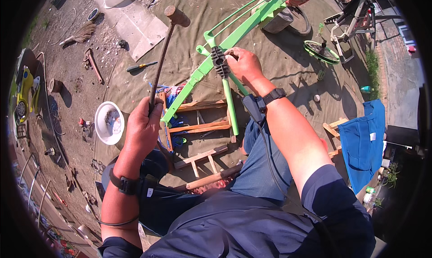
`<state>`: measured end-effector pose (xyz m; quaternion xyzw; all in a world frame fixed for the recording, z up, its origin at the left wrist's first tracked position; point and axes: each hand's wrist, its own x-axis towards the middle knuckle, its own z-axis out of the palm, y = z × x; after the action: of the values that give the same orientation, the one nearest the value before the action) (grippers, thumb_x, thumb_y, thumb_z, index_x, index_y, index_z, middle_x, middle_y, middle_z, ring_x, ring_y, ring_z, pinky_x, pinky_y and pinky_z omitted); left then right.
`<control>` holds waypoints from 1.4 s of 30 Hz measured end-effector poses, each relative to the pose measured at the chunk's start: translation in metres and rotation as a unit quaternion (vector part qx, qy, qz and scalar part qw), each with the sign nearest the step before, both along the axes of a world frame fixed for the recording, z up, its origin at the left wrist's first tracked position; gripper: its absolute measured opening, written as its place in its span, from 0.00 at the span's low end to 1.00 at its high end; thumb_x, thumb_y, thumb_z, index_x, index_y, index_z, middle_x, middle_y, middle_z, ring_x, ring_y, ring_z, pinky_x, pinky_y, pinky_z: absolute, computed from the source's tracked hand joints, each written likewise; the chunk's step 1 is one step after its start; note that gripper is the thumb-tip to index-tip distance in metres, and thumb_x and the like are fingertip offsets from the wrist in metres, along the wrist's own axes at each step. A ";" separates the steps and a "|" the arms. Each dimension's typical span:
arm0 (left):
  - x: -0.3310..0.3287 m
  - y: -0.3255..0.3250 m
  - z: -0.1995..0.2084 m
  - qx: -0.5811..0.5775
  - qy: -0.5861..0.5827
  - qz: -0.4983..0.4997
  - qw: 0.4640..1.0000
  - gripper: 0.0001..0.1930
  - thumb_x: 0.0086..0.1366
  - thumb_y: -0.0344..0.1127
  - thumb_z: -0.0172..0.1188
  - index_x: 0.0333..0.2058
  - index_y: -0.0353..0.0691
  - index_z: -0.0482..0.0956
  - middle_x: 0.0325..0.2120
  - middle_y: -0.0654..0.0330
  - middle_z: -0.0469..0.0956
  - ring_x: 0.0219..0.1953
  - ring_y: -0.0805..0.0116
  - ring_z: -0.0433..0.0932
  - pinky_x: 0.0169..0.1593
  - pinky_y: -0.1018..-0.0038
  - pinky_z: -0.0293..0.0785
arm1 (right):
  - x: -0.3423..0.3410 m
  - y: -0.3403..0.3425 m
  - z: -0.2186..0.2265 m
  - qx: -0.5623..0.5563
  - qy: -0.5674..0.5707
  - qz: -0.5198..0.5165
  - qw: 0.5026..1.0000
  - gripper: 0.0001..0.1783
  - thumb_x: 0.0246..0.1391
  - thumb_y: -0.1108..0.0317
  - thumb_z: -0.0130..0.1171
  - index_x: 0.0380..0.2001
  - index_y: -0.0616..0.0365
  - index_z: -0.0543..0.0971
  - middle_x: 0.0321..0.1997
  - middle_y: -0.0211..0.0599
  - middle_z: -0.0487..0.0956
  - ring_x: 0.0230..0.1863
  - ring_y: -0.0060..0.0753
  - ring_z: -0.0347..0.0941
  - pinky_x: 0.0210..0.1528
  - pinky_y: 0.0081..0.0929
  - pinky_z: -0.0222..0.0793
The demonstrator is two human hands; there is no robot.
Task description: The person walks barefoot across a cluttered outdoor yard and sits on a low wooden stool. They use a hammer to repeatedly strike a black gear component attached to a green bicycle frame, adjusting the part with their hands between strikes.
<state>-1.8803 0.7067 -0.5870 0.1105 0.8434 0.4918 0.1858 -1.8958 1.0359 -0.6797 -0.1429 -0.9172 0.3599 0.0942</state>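
My left hand (143, 125) is wrapped round the handle of a mallet (177, 16), its head raised up and away from me. In front of me a bright green metal frame (198, 76), like a bicycle's, slants from lower left to upper right. On its tube sits a black ribbed piece (219, 62). My right hand (245, 65) is closed at that piece's right side, thumb and fingers pinched against it. Below, the frame rests over a wooden stool frame (198, 128) with blue strands about it.
A white bowl (109, 123) stands left of my left hand. Beyond lie a screwdriver (141, 67), a pipe wrench (92, 66) and a hand broom (79, 34). A small green-rimmed wheel (321, 52) lies at the far right. Blue cloth (363, 143) hangs over a wooden stool at right.
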 end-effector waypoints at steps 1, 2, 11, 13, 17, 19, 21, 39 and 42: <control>-0.005 0.002 -0.008 0.012 -0.003 0.007 1.000 0.06 0.71 0.32 0.55 0.40 0.35 0.75 0.24 0.68 0.70 0.27 0.80 0.64 0.30 0.78 0.64 | -0.001 -0.004 -0.003 0.002 -0.010 0.000 1.000 0.12 0.54 0.63 0.58 0.39 0.56 0.83 0.41 0.41 0.83 0.42 0.40 0.81 0.46 0.30 0.74; -0.008 0.005 -0.016 0.024 -0.005 0.015 1.000 0.06 0.71 0.32 0.55 0.40 0.35 0.75 0.23 0.68 0.70 0.27 0.80 0.64 0.30 0.78 0.64 | -0.002 -0.007 -0.005 -0.017 -0.009 0.008 1.000 0.12 0.54 0.63 0.58 0.39 0.55 0.83 0.41 0.41 0.83 0.42 0.40 0.81 0.46 0.30 0.74; -0.020 0.015 -0.043 0.073 -0.044 0.049 0.995 0.06 0.71 0.33 0.56 0.40 0.35 0.75 0.22 0.68 0.67 0.26 0.80 0.63 0.30 0.78 0.64 | -0.008 0.000 -0.021 -0.004 0.040 0.022 0.999 0.14 0.50 0.61 0.58 0.39 0.51 0.84 0.40 0.41 0.82 0.41 0.46 0.79 0.43 0.35 0.75; -0.020 0.016 -0.045 0.076 -0.045 0.051 0.995 0.06 0.71 0.32 0.56 0.39 0.35 0.74 0.22 0.68 0.67 0.26 0.80 0.63 0.30 0.78 0.64 | -0.009 0.000 -0.022 -0.014 0.042 0.026 0.999 0.14 0.50 0.61 0.58 0.39 0.51 0.84 0.40 0.41 0.82 0.40 0.46 0.79 0.42 0.35 0.75; -0.021 0.019 -0.046 0.076 -0.045 0.050 0.995 0.06 0.71 0.32 0.56 0.38 0.35 0.74 0.22 0.67 0.67 0.26 0.80 0.63 0.30 0.77 0.65 | -0.010 -0.002 -0.020 -0.021 0.036 0.030 0.999 0.13 0.51 0.61 0.58 0.39 0.51 0.84 0.40 0.42 0.82 0.40 0.47 0.79 0.42 0.36 0.74; -0.021 0.018 -0.049 0.069 -0.033 0.037 0.996 0.06 0.72 0.32 0.54 0.40 0.36 0.74 0.21 0.70 0.68 0.22 0.83 0.65 0.26 0.81 0.64 | -0.010 -0.002 -0.020 -0.021 0.034 0.031 0.999 0.13 0.51 0.61 0.58 0.38 0.51 0.84 0.40 0.42 0.82 0.40 0.47 0.79 0.42 0.36 0.74; -0.021 0.017 -0.051 0.068 -0.032 0.030 0.997 0.06 0.72 0.33 0.54 0.40 0.36 0.74 0.21 0.71 0.68 0.20 0.85 0.65 0.24 0.83 0.64 | -0.010 -0.003 -0.019 -0.027 0.032 0.029 0.999 0.13 0.51 0.61 0.58 0.38 0.52 0.84 0.39 0.42 0.82 0.40 0.47 0.79 0.42 0.36 0.74; -0.019 0.018 -0.050 0.051 -0.036 0.030 0.998 0.06 0.72 0.33 0.54 0.39 0.36 0.74 0.21 0.70 0.66 0.22 0.82 0.63 0.26 0.81 0.63 | -0.012 -0.002 -0.024 0.031 0.053 0.048 0.997 0.12 0.51 0.62 0.59 0.37 0.52 0.84 0.38 0.41 0.81 0.39 0.48 0.79 0.40 0.36 0.74; -0.019 0.019 -0.046 0.054 -0.061 0.039 0.996 0.06 0.71 0.33 0.56 0.38 0.35 0.73 0.21 0.66 0.65 0.26 0.78 0.61 0.31 0.77 0.63 | -0.012 -0.004 -0.023 0.029 0.052 0.052 0.997 0.12 0.50 0.62 0.60 0.37 0.52 0.83 0.38 0.41 0.81 0.39 0.48 0.78 0.40 0.36 0.74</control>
<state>-1.8993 0.7259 -0.6331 0.0566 0.8064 0.5494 0.2114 -1.9080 1.0317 -0.7026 -0.0735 -0.9273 0.3442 0.1272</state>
